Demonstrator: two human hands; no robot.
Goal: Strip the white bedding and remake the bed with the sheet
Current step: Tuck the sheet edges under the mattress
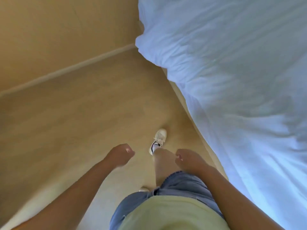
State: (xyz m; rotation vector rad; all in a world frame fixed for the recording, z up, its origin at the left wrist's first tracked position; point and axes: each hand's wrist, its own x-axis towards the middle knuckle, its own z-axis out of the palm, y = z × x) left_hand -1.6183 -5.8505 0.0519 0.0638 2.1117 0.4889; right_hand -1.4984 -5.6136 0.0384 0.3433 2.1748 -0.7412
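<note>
Both hands hang empty with fingers loosely curled, the left hand (120, 154) over the floor (66, 113) and the right hand (189, 161) near the bed (203, 138). White bedding (240, 80) lies rumpled across the bed at right, its corner bulging at the far left. The step looks like walking to that corner. It is best to grip there with both hands and peel toward the near end.

Pale yellow top (171, 213), frayed blue denim shorts (181, 183), white sneaker (158, 140)
</note>
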